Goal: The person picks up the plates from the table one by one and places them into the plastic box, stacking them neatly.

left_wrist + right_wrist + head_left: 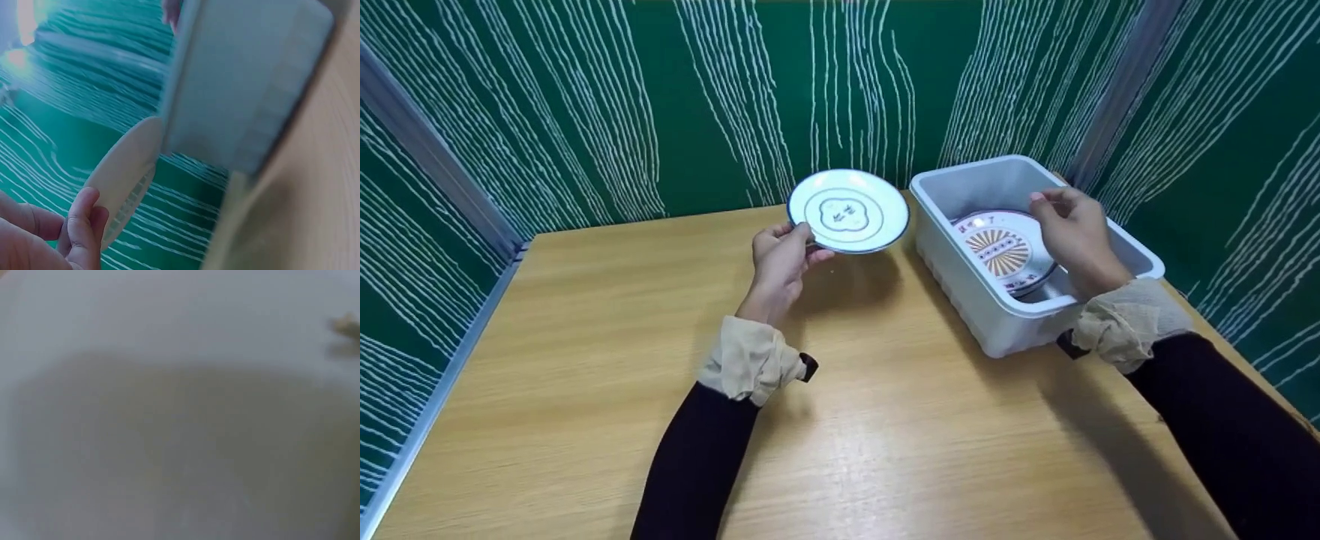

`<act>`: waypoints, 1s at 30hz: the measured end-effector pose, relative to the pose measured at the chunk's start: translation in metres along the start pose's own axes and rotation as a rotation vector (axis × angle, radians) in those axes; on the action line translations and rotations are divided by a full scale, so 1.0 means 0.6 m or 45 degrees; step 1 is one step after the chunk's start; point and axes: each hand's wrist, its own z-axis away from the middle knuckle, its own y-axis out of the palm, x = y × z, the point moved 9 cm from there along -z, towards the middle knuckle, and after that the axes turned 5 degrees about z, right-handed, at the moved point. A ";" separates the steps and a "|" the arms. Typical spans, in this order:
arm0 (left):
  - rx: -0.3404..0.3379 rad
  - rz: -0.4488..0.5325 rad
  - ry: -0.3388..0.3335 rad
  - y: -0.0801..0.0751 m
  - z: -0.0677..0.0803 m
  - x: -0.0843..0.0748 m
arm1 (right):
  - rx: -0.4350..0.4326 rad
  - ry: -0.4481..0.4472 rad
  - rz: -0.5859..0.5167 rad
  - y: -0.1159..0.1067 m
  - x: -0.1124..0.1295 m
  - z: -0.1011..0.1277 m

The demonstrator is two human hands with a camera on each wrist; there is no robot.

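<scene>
My left hand [784, 262] pinches the near-left rim of a small white plate [819, 196] with a dark blue edge and a framed mark at its centre. The plate is held tilted above the table; the left wrist view shows the underside of this plate [126, 160] between thumb and fingers. Over the right side of a light grey plastic bin [960, 277], my right hand [1076, 236] hangs with loosely bent fingers and no visible object. Inside the bin lies another white plate [997, 251] with an orange sunburst and red lettering. My right hand covers part of it.
Both hands are over a wooden table [607, 360]. Green walls [720, 97] with white wavy lines stand behind and at the sides, with metal posts [1125, 90] at the corners. The right wrist view is a grey blur.
</scene>
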 end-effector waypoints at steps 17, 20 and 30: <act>0.256 0.126 0.156 0.075 0.123 -0.034 | 0.367 -0.121 -0.810 0.054 0.074 0.041; 0.323 0.133 0.160 0.089 0.142 -0.033 | 0.467 -0.098 -0.937 0.069 0.084 0.051; 0.368 0.088 0.177 0.101 0.164 -0.029 | 0.496 -0.164 -1.013 0.081 0.101 0.074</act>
